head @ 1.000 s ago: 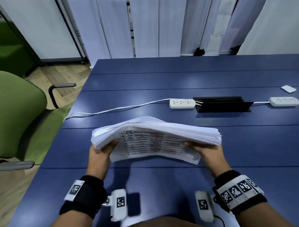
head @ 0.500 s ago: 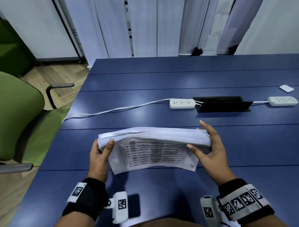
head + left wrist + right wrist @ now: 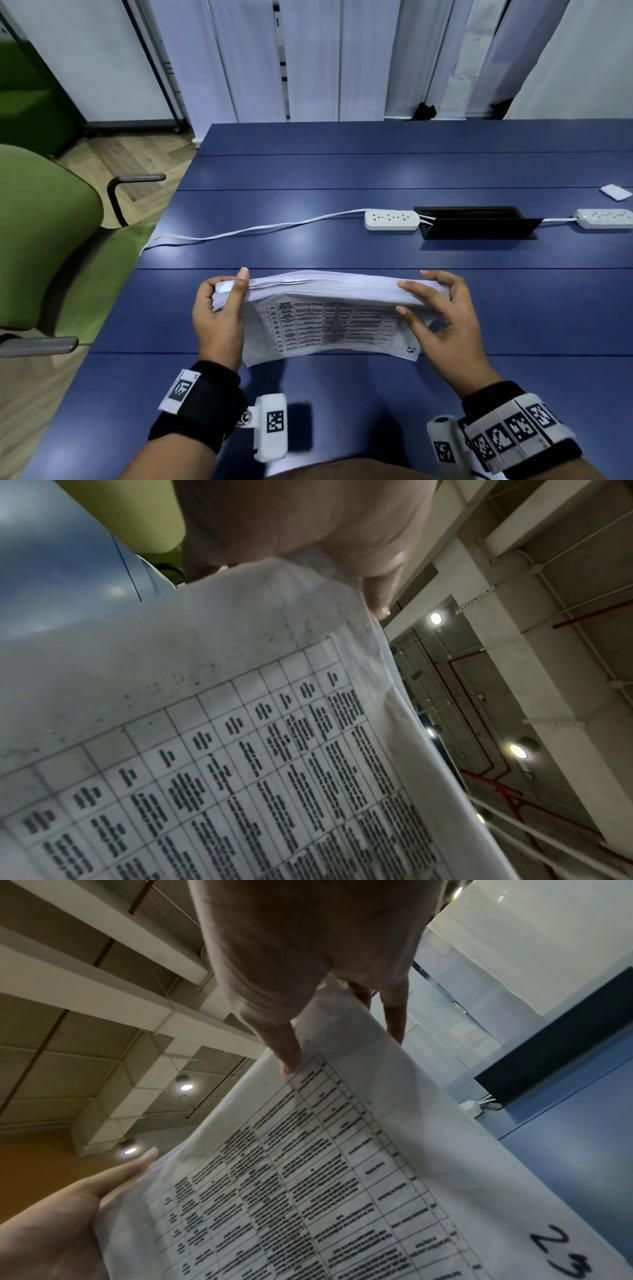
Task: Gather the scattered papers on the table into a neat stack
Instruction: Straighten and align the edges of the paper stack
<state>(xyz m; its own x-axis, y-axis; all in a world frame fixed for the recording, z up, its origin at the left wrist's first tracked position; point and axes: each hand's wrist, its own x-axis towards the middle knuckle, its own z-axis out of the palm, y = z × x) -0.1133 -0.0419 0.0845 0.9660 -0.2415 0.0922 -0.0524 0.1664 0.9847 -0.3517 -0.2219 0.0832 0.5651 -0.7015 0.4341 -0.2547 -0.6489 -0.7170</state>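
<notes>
A thick stack of white papers [image 3: 329, 291] stands on its long edge on the blue table [image 3: 342, 171]. The sheet facing me carries a printed table and a handwritten "23". My left hand [image 3: 227, 291] grips the stack's left end, thumb up at the front and fingers round the back. My right hand [image 3: 424, 298] pinches the right end, thumb in front and fingers along the top and behind. The left wrist view shows the printed sheet [image 3: 240, 750] under my left hand [image 3: 308, 520]. In the right wrist view the same sheet [image 3: 342, 1177] hangs below my right hand [image 3: 308, 947].
Behind the stack lie a white power strip [image 3: 391, 220] with its cable [image 3: 239, 233], a black cable hatch [image 3: 476, 222] and a second strip [image 3: 604, 218]. A small white item [image 3: 615, 192] sits far right. A green chair [image 3: 41, 240] stands off the table's left edge.
The stack came down from an arched hold in the air and now stands on its edge on the table. Both hands shifted from underneath to the two ends.
</notes>
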